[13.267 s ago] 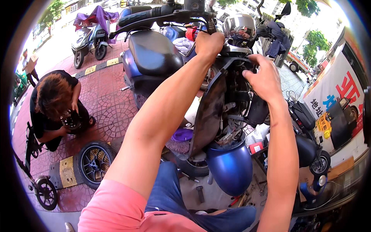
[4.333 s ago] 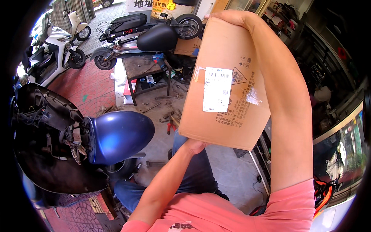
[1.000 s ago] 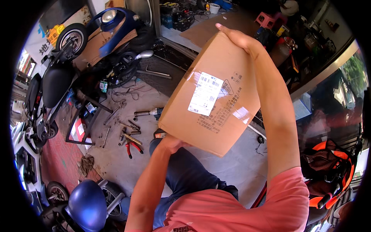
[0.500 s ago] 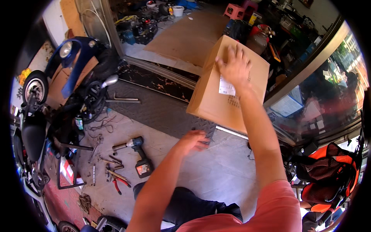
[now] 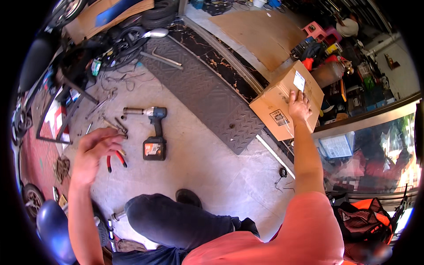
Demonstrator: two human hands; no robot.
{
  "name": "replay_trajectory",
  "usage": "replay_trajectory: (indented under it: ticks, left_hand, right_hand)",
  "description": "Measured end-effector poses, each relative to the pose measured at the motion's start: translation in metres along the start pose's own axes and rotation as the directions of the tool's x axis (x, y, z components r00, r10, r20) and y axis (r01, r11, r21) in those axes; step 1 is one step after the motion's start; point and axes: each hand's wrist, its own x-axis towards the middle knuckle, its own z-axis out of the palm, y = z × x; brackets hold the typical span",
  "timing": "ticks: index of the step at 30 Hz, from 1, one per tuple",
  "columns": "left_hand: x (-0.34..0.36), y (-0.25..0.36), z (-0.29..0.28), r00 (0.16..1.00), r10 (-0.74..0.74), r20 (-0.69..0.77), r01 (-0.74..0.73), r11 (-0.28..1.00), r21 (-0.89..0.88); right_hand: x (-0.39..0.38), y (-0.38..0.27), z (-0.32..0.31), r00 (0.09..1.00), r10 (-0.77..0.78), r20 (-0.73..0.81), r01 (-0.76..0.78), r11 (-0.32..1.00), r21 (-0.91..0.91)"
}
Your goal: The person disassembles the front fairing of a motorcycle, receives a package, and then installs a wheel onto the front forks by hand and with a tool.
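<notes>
The left hand (image 5: pixel 92 152), left of centre in the frame, was loosely curled with no object seen in it. Just beside it lay red-handled pliers (image 5: pixel 109 163) and a dark, pistol-shaped cordless power tool (image 5: pixel 158 126). The hands were well apart. The right hand (image 5: pixel 300 108), fingers spread, rested against a brown cardboard box (image 5: pixel 267 104) right of centre, up and right of the left hand. The right was nearer; foreshortening left the box's long axis undetermined. Beyond stood a pink plastic stool (image 5: pixel 314 31).

The left hand (image 5: pixel 91 153) hovers, fingers loosely bent. The right arm (image 5: pixel 307 161) stretches forward, the right hand (image 5: pixel 300 107) flat with fingers slightly spread.
</notes>
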Motion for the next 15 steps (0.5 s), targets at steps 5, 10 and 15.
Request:
replay_trajectory:
  ticks: [5, 10, 15]
  left_hand:
    - [-0.142, 0.013, -0.052, 0.973, 0.053, -0.226, -0.041, 0.998, 0.055]
    - [-0.249, -0.002, -0.095, 0.906, 0.267, -0.328, -0.194, 0.951, 0.240]
    - [-0.336, 0.019, -0.156, 0.780, 0.441, -0.444, 0.019, 0.692, 0.721]
  right_hand:
    - [-0.006, -0.041, -0.009, 0.993, -0.117, -0.006, 0.112, 0.966, -0.234]
    - [-0.183, -0.191, -0.035, 0.637, -0.597, -0.487, 0.759, 0.596, 0.262]
    - [-0.422, -0.349, -0.094, 0.339, -0.940, -0.044, 0.603, 0.181, 0.777]
